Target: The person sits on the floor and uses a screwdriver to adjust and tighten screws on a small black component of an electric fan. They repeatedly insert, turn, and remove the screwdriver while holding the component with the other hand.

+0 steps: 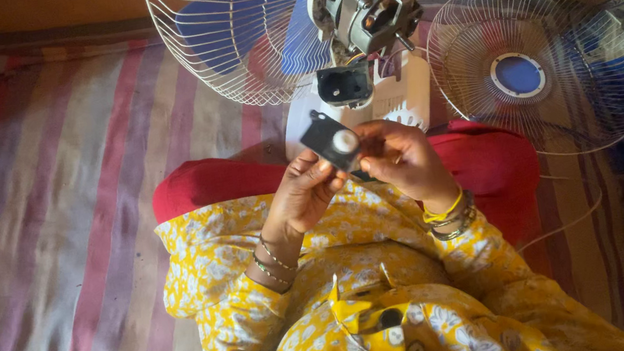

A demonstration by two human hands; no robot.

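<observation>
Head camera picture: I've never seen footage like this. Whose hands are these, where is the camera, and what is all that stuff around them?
The camera sits on a person's head and looks straight down, so you see their own lap and arms. There is no machine; both are bare hands. The left hand and the right hand together hold a small black plate with a white round part, pinched in the fingers. The person wears a yellow flowered garment, red trousers and bangles on both wrists. They sit on a striped cloth. Just ahead stands a fan taken apart: its bare motor, a wire guard with blue blades behind it, and a second wire guard lying to the right.
</observation>
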